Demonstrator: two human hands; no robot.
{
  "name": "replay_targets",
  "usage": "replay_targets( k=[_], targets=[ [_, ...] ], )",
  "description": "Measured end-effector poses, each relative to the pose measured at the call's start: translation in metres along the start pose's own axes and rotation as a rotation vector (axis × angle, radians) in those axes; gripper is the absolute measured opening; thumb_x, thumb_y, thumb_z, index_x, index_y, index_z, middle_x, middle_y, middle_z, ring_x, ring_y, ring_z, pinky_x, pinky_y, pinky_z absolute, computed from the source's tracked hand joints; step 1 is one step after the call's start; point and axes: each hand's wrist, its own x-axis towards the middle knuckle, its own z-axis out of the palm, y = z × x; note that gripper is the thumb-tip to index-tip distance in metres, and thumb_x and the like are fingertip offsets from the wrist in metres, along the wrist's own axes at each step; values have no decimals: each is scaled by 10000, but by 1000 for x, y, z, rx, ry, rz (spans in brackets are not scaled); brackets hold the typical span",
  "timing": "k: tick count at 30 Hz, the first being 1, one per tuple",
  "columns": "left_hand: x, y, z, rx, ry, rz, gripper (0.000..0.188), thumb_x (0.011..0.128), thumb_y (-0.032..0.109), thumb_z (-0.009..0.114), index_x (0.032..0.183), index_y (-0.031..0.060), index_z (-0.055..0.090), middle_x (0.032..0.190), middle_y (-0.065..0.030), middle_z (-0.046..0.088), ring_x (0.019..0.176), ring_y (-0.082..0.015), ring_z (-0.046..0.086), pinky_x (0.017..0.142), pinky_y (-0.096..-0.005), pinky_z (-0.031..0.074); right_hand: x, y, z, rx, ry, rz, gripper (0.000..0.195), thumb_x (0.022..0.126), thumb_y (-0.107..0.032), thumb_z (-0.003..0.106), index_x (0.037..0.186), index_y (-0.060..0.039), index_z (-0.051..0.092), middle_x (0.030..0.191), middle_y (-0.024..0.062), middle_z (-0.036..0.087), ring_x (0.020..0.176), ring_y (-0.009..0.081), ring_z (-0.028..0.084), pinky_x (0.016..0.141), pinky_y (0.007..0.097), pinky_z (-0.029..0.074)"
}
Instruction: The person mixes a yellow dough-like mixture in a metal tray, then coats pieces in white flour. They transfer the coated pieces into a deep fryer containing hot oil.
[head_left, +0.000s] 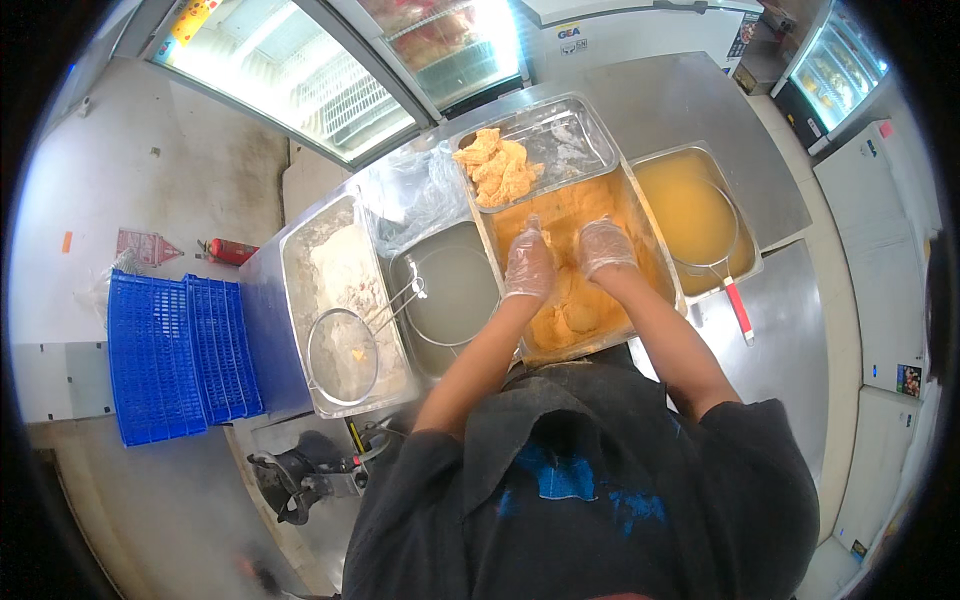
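Note:
My left hand (531, 259) and my right hand (606, 246) both wear clear plastic gloves. They are side by side over a deep rectangular bin (660, 251) of orange breading powder (574, 304). A bit of coated food shows by the left fingertips, but whether that hand grips it is unclear. The right fingers point down into the powder and are partly hidden. Across the bin's far end rests a metal tray (581, 139). Several orange-coated pieces, apparently chicken (499, 166), are heaped at its left end.
Left of the bin are a pan of greyish liquid (450, 270) and a pan of white flour (337, 262) with wire strainers (343, 356). To the right, a red-handled strainer (739, 307) sits in a pan of yellowish liquid (682, 202). Blue plastic crates (157, 352) stand far left.

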Motion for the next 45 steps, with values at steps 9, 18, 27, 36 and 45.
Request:
replay_targets(
  k=[9,18,27,36,45],
  targets=[
    [40,32,-63,-106,144,122,500,900,52,668,1391,10,584,1075,-258,711,1038,-399,695,899,-460,568,3,1,-77,12,-97,-184,384,964,-318,619,1120,11,741,1147,257,719,1109,391,701,932,489,569],
    [111,-52,-59,-2,106,-21,765,924,117,703,1554,-133,348,1497,-358,506,1414,-483,490,1205,-488,394,113,-50,-138,194,196,-271,462,993,-369,553,1169,31,703,1170,287,706,1097,403,699,956,499,548],
    [92,-23,-62,204,168,188,733,993,154,644,1585,-124,312,1583,-371,400,1544,-490,307,1305,-513,205,142,-47,-100,-139,95,-648,430,1063,-317,460,1358,-64,647,1431,215,621,1339,362,581,1163,456,428],
    [93,-61,-36,618,-15,292,618,1033,135,538,1605,-16,360,1662,-288,333,1577,-483,224,1306,-522,214,140,-58,-114,384,-112,-464,573,1050,-397,475,1550,-118,514,1592,165,506,1443,344,486,1232,424,349],
    [34,-27,-60,276,221,309,511,1012,140,549,1503,2,506,1570,-250,474,1521,-447,369,1239,-509,347,106,18,-83,931,192,-143,447,1006,-293,577,1366,-47,670,1311,163,720,1212,304,671,1043,429,504]
  ],
)
